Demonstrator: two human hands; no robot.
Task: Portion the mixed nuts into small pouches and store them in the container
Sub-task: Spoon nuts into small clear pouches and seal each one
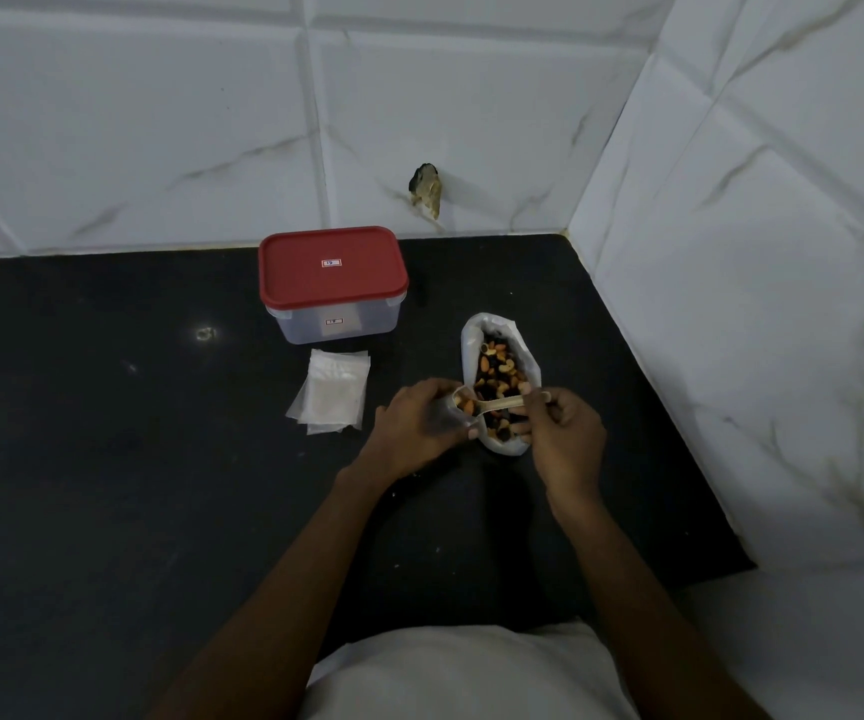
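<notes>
Right hand (567,433) pinches a spoon (500,405) of mixed nuts (497,366) into the small pouch (448,410) gripped by the left hand (414,423). The flimsy, slippery pouch likely needs holding at its rim.

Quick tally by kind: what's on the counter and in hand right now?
Lidded container: 1
Bag of mixed nuts: 1
Spoon: 1
Held pouch: 1
Stack of empty pouches: 1 (pouches in it uncountable)
Total: 5
</notes>
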